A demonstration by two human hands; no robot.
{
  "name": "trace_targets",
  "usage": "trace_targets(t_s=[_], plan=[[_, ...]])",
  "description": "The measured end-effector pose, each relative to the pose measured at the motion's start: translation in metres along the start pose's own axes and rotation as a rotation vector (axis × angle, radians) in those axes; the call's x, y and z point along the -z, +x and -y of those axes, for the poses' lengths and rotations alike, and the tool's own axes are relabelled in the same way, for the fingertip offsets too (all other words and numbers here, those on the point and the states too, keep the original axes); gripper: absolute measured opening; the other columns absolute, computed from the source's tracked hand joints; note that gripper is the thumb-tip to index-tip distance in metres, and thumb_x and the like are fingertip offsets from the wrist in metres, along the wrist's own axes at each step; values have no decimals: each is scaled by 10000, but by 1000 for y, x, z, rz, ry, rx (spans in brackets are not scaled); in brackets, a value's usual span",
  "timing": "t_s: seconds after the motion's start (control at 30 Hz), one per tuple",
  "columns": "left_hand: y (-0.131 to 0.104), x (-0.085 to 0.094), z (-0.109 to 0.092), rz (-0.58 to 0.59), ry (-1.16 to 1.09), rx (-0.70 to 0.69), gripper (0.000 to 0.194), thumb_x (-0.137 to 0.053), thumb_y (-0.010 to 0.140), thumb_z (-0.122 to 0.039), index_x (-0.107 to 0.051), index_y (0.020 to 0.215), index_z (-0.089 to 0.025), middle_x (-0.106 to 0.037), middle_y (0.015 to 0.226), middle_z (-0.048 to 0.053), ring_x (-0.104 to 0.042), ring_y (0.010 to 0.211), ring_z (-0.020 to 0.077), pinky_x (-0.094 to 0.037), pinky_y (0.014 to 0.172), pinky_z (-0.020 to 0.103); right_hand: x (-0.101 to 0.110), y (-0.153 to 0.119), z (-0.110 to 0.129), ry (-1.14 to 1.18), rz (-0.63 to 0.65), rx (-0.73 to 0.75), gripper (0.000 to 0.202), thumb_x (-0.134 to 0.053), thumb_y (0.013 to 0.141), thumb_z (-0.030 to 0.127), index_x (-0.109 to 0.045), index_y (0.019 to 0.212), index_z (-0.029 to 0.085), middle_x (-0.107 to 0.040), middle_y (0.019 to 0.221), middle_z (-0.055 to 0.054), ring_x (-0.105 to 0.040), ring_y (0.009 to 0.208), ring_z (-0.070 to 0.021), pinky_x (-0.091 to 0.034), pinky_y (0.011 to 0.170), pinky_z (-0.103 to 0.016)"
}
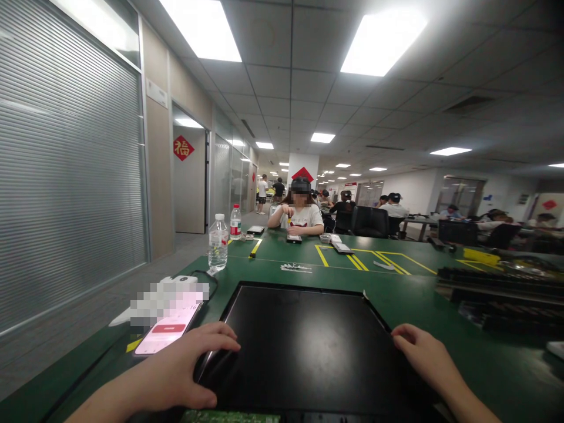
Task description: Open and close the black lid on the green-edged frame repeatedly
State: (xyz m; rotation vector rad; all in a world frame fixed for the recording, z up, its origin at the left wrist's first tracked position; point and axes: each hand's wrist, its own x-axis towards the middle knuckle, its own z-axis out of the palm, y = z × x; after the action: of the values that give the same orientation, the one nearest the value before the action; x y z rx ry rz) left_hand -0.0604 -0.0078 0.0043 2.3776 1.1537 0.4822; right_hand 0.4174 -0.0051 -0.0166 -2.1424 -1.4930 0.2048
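A flat black screen panel (308, 346) lies in front of me on the green table, with light reflected on its dark face. My left hand (185, 364) is at the panel's left edge, thumb and fingers spread apart, fingertips over the border. At the right edge, my right hand (425, 355) has its thumb and fingers pinched together on the rim of the panel. Part of a green circuit board (231, 416) shows along the near side, cut off by the bottom of the view.
A lit phone (170, 329) and a clear water bottle (217, 244) stand left of the panel on the green table (259, 275). Yellow tape marks the far half. A person (304, 214) sits opposite, handling a small device. Dark stacked parts (497, 285) lie at right.
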Motion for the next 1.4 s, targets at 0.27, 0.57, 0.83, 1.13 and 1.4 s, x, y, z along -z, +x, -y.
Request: trace_targets(t_s=[0.27,0.57,0.83,1.13,1.4], plan=[[0,0,-9,42,-12,-41,626,-632,553,-92,-563,1126,-336,-510,1254,-14,-487,1137,221,-325,1005,321,2,-2,1,2,8,11,233,-445,689,317,-651,756,232,-683,754,-11,-612,742,-182,-411,630,-249],[1,3,-17,43,-32,-39,619,-595,556,-86,-572,1129,-318,-524,1258,-1,-488,1145,242,-329,1007,350,2,-1,-1,7,20,4,237,-436,701,326,-645,759,230,-684,762,-17,-614,746,-188,-406,636,-259],[-1,-1,-7,32,-25,-58,625,-592,556,-87,-570,1135,-320,-515,1271,0,-481,1155,242,-326,1013,346,0,-2,-1,5,18,-3,245,-434,695,328,-647,769,232,-680,761,-17,-612,742,-188,-410,630,-259],[-2,-6,3,34,-12,-70,656,-608,557,-88,-541,1156,-346,-504,1276,-16,-475,1162,225,-317,1019,335,0,-4,3,-10,-2,1,243,-437,698,329,-652,756,231,-679,756,-18,-612,734,-188,-410,630,-258],[-2,-4,5,4,-7,-23,578,-665,610,-197,-549,1157,-344,-474,1312,-8,-462,1182,239,-337,1015,336,-1,-2,1,0,15,2,246,-432,701,321,-650,771,234,-683,746,-11,-613,735,-187,-411,639,-261]])
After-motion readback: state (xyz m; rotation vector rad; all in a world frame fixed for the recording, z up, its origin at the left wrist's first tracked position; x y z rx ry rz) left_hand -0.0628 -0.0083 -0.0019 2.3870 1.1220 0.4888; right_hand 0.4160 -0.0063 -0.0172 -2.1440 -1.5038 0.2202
